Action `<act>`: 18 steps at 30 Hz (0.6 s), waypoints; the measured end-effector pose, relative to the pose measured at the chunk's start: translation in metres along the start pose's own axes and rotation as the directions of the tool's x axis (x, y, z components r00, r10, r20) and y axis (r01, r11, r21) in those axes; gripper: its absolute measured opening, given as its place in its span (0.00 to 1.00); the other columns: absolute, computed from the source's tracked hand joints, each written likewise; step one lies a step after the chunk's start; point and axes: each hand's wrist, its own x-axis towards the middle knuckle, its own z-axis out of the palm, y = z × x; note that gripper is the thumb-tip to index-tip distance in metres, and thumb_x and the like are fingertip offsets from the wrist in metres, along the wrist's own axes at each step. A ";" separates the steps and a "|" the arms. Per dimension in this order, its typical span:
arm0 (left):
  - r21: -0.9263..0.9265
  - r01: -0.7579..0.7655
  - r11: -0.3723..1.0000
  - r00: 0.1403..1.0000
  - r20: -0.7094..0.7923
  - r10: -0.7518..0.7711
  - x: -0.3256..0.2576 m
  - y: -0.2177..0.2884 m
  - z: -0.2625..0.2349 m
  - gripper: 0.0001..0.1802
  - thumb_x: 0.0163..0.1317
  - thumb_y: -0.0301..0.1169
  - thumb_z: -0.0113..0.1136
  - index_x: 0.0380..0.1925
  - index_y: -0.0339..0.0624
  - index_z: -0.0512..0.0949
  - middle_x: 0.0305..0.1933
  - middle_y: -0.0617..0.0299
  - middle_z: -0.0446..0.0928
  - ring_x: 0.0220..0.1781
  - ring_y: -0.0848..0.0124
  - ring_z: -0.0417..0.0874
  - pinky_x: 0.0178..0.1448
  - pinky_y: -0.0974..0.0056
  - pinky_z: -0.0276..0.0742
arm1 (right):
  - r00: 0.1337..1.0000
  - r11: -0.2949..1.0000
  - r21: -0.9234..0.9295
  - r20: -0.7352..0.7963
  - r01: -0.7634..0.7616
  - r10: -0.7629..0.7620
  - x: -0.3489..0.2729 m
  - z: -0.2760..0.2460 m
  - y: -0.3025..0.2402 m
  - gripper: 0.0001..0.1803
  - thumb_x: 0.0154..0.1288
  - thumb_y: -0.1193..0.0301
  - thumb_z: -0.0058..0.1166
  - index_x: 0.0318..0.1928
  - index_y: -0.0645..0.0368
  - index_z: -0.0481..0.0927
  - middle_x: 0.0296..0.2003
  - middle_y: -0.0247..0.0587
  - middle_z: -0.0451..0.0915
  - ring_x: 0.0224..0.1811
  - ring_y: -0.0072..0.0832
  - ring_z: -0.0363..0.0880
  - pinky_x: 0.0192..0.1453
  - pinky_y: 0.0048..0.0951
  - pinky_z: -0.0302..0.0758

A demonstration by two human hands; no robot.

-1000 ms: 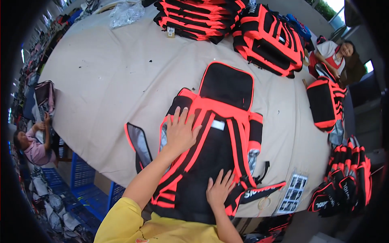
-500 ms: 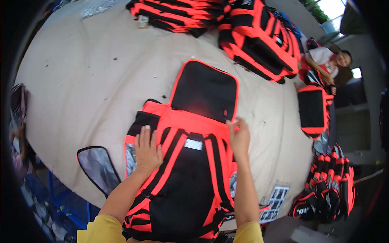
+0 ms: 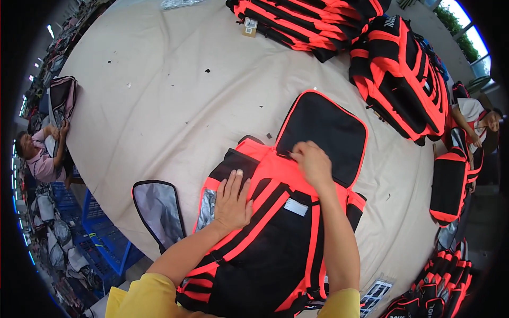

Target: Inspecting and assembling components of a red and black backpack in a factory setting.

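Head cam, L hand (image 3: 232,205) flat, wide on blk/coral fabric backpack (image 3: 260,265), left side, R hand (image 3: 315,163) curled at far blk rectangular flap (image 3: 339,130), can't tell grip

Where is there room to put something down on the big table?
The widest patch is the pale cloth left of the open backpack, dotted with small scraps. A smaller strip runs between the bag and the table's right edge. The far right is crowded with piled backpacks.

The backpack (image 3: 254,275) looks like matt cloth, the flap lining (image 3: 161,209) foil-like — silvery, crinkled and glossy. The label (image 3: 296,207) appears smooth and paper-like, the crates (image 3: 111,257) hard plastic. The counter (image 3: 119,132) wears dull cloth — softly creased.
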 end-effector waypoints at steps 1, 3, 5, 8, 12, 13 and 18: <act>0.002 -0.002 1.000 1.000 0.002 0.002 0.001 0.001 0.000 0.38 0.66 0.41 0.61 0.73 0.32 0.71 0.81 0.34 0.63 0.86 0.42 0.59 0.86 0.38 0.49 | 1.000 1.000 0.005 0.012 0.017 -0.017 0.011 0.011 -0.012 0.09 0.72 0.64 0.64 0.40 0.57 0.86 0.41 0.48 0.84 0.48 0.52 0.85 0.52 0.51 0.80; -0.007 0.000 1.000 1.000 0.004 0.000 0.002 0.002 0.001 0.38 0.66 0.41 0.61 0.73 0.32 0.71 0.81 0.34 0.63 0.86 0.42 0.59 0.85 0.38 0.50 | 0.992 0.992 0.012 -0.003 0.126 -0.126 0.027 0.024 -0.024 0.09 0.72 0.65 0.63 0.41 0.57 0.87 0.41 0.48 0.85 0.46 0.50 0.86 0.50 0.49 0.81; -0.015 -0.007 1.000 1.000 0.001 0.007 0.004 0.004 0.002 0.38 0.66 0.40 0.61 0.73 0.32 0.71 0.81 0.34 0.63 0.86 0.42 0.59 0.85 0.38 0.50 | 0.973 0.973 0.014 -0.016 0.230 -0.229 0.035 0.022 -0.022 0.09 0.73 0.65 0.63 0.43 0.57 0.87 0.41 0.48 0.86 0.43 0.48 0.87 0.48 0.47 0.82; -0.009 0.004 1.000 1.000 -0.002 -0.004 0.002 -0.001 -0.001 0.37 0.66 0.40 0.61 0.73 0.33 0.71 0.81 0.34 0.63 0.86 0.42 0.59 0.85 0.39 0.50 | 0.969 0.933 0.332 -0.241 0.142 -0.062 0.035 -0.002 -0.004 0.11 0.76 0.65 0.62 0.48 0.59 0.89 0.39 0.44 0.89 0.34 0.32 0.88 0.38 0.37 0.81; -0.017 0.001 1.000 1.000 -0.011 -0.001 0.001 -0.001 0.000 0.38 0.66 0.40 0.60 0.73 0.33 0.71 0.82 0.35 0.62 0.86 0.43 0.59 0.86 0.39 0.49 | 0.928 0.798 0.588 -0.209 -0.133 0.308 0.011 -0.053 0.053 0.14 0.79 0.63 0.61 0.52 0.61 0.88 0.38 0.34 0.88 0.33 0.18 0.82 0.34 0.23 0.75; -0.011 0.004 1.000 1.000 -0.013 -0.004 0.000 -0.002 0.000 0.38 0.66 0.40 0.60 0.73 0.33 0.71 0.82 0.35 0.62 0.86 0.43 0.58 0.86 0.40 0.49 | 0.911 0.750 0.641 -0.195 -0.162 0.363 0.003 -0.060 0.067 0.15 0.80 0.62 0.61 0.53 0.61 0.87 0.39 0.33 0.87 0.33 0.16 0.80 0.34 0.20 0.74; -0.013 0.005 1.000 1.000 -0.005 -0.005 0.000 -0.001 0.004 0.38 0.66 0.41 0.60 0.74 0.33 0.70 0.83 0.36 0.61 0.87 0.44 0.57 0.87 0.40 0.47 | 0.833 0.694 0.676 -0.219 -0.247 0.509 -0.041 -0.080 0.116 0.15 0.81 0.62 0.60 0.53 0.61 0.87 0.39 0.34 0.87 0.33 0.16 0.79 0.33 0.20 0.74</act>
